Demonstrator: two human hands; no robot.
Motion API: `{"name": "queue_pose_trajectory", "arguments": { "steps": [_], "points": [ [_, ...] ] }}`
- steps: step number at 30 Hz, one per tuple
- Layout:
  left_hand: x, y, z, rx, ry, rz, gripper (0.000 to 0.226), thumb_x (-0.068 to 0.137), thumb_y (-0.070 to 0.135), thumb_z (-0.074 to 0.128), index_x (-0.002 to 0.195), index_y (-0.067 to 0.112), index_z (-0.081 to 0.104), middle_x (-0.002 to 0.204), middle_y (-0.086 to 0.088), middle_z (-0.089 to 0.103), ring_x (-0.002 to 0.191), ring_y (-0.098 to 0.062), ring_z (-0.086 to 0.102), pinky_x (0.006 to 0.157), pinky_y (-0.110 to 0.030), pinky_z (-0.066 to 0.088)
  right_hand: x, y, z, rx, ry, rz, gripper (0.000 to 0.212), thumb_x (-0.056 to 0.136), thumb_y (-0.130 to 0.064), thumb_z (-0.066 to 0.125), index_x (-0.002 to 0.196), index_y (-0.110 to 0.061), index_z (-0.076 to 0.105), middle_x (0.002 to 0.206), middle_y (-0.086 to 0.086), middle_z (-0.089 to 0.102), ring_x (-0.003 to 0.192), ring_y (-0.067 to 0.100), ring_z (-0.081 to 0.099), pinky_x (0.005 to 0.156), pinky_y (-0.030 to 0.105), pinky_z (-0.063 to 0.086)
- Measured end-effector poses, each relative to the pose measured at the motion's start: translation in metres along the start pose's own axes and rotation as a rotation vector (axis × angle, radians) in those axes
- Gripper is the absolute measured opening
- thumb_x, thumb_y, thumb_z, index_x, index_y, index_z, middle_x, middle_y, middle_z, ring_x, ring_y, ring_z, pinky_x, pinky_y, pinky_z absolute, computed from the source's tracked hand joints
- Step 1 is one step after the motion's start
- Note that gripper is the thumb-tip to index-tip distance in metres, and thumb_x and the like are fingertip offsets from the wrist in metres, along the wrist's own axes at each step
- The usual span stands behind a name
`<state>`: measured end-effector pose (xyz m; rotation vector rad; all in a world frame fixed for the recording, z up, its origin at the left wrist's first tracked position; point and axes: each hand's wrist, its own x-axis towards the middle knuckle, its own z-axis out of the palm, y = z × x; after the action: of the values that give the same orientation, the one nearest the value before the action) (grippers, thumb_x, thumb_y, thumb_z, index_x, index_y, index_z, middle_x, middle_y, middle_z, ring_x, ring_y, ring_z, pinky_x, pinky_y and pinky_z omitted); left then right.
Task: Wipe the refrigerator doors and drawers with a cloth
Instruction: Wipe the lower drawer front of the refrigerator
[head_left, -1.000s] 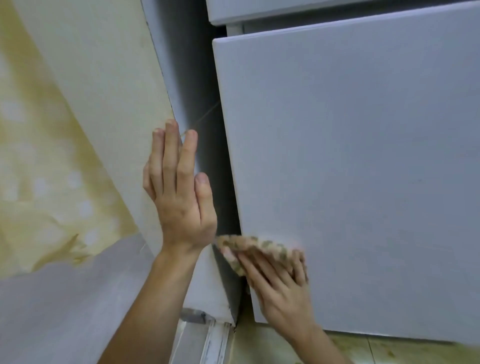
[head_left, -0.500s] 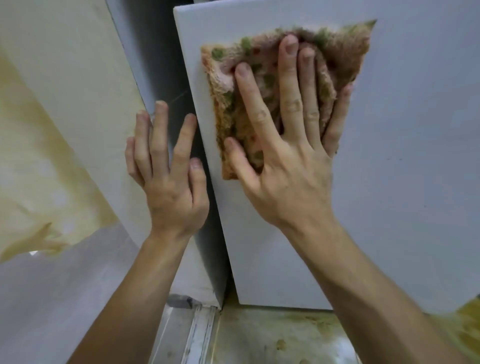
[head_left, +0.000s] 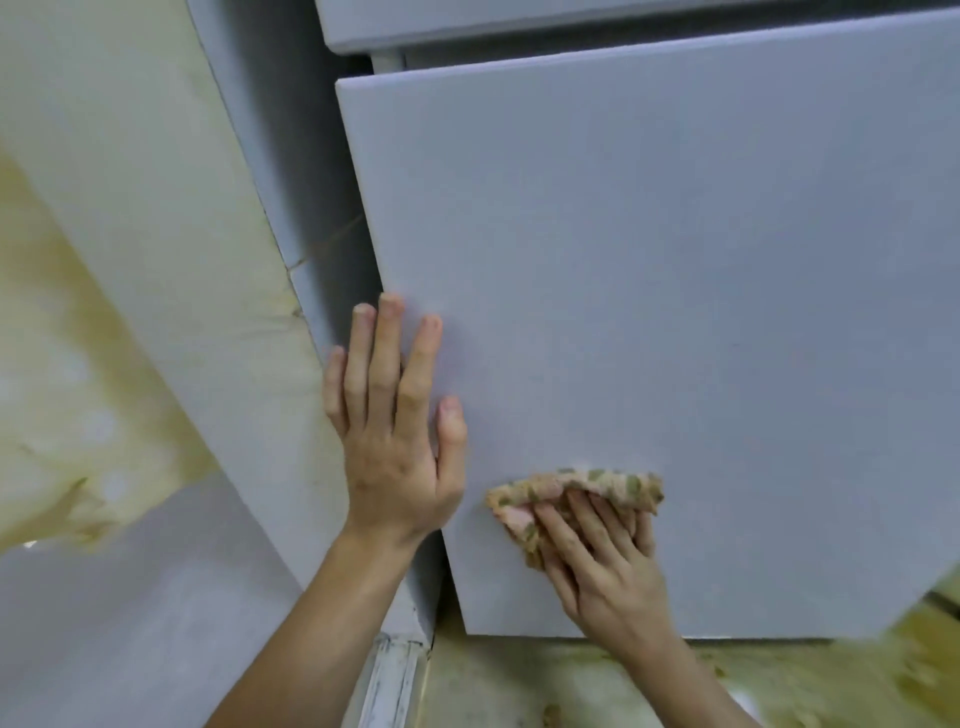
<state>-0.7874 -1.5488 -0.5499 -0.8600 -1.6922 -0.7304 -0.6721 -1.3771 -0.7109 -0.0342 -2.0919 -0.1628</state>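
The grey front of a refrigerator drawer (head_left: 675, 291) fills the upper right of the head view and stands pulled out a little from the body. My right hand (head_left: 608, 561) presses a folded pink cloth with green spots (head_left: 571, 491) flat against the lower left part of that front, fingers straight. My left hand (head_left: 395, 431) lies with straight fingers over the drawer's left edge, beside the cloth. Another grey panel (head_left: 467, 21) sits above the drawer.
A pale, stained wall (head_left: 130, 234) runs close along the refrigerator's left side (head_left: 291, 171). Below the drawer lies a stained yellowish floor (head_left: 571, 680), with a white strip (head_left: 389, 680) at the wall's foot.
My right hand has swept the cloth down from the drawer's top left corner to its lower left part. My left hand has shifted right onto the drawer's left edge.
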Motion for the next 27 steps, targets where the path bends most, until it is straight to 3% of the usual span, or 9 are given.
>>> {"name": "queue_pose_trajectory", "arguments": {
  "steps": [3,6,9,11,15,19,24,27],
  "points": [
    [-0.005,0.011,0.003,0.027,-0.021,0.023,0.059,0.101,0.018,0.049,0.158,0.013,0.037,0.170,-0.012,0.025,0.164,-0.026,0.012,0.130,-0.051,0.011,0.031,0.005,-0.020,0.038,0.052,-0.001,0.073,0.099,-0.037,0.061,0.164,-0.030,0.028,0.176,-0.006,0.008,0.161,0.012,0.015,0.132,0.045,0.007],
    [0.000,0.021,0.005,0.057,0.004,0.029,0.064,0.094,0.008,0.055,0.156,0.012,0.041,0.169,-0.014,0.028,0.163,-0.026,0.013,0.130,-0.051,0.011,0.122,0.021,-0.056,0.022,0.240,0.101,0.069,0.107,-0.040,0.052,0.167,-0.023,0.021,0.176,0.007,0.007,0.163,0.022,0.005,0.131,0.053,0.002],
    [0.011,0.037,0.007,0.025,0.051,-0.014,0.069,0.085,0.000,0.059,0.152,0.009,0.044,0.166,-0.014,0.034,0.162,-0.025,0.017,0.130,-0.052,0.014,0.212,0.036,-0.093,0.018,0.391,0.234,0.062,0.110,-0.041,0.045,0.165,-0.016,0.029,0.170,0.023,0.023,0.160,0.036,0.015,0.128,0.064,0.010],
    [0.019,0.048,0.010,-0.040,0.071,-0.033,0.063,0.089,0.004,0.057,0.150,0.007,0.043,0.166,-0.016,0.034,0.162,-0.027,0.018,0.129,-0.053,0.015,0.229,0.037,-0.100,-0.001,0.418,0.265,0.059,0.111,-0.037,0.042,0.164,-0.013,0.030,0.169,0.025,0.024,0.160,0.037,0.016,0.129,0.062,0.008],
    [0.028,0.061,0.019,-0.050,0.052,0.018,0.062,0.094,0.011,0.056,0.154,0.007,0.040,0.169,-0.014,0.028,0.163,-0.030,0.014,0.130,-0.054,0.014,0.178,0.039,-0.079,0.016,0.425,0.188,0.057,0.110,-0.025,0.040,0.163,-0.008,0.028,0.170,0.022,0.023,0.162,0.027,0.004,0.129,0.060,0.010],
    [0.023,0.065,0.023,-0.034,0.049,-0.006,0.062,0.096,0.013,0.053,0.156,0.005,0.038,0.170,-0.012,0.024,0.163,-0.033,0.014,0.130,-0.056,0.013,0.059,0.055,-0.037,-0.035,0.225,0.084,0.058,0.112,-0.030,0.037,0.167,-0.021,0.019,0.176,0.007,0.007,0.163,0.024,0.010,0.131,0.053,0.006],
    [0.024,0.069,0.027,-0.029,0.047,-0.012,0.063,0.096,0.013,0.052,0.156,0.003,0.038,0.170,-0.016,0.025,0.163,-0.032,0.011,0.130,-0.056,0.011,-0.015,0.082,-0.039,-0.070,-0.012,0.026,0.058,0.113,-0.040,0.035,0.167,-0.034,0.015,0.164,0.000,0.035,0.162,0.012,0.011,0.132,0.044,0.004],
    [0.016,0.077,0.030,-0.005,0.026,0.032,0.063,0.096,0.016,0.053,0.158,0.010,0.039,0.171,-0.014,0.025,0.163,-0.033,0.012,0.130,-0.056,0.010,0.023,0.079,-0.058,-0.022,0.060,0.086,0.057,0.114,-0.039,0.031,0.167,-0.033,0.012,0.176,-0.003,0.006,0.163,0.015,0.005,0.132,0.047,0.000]
  ]
}}
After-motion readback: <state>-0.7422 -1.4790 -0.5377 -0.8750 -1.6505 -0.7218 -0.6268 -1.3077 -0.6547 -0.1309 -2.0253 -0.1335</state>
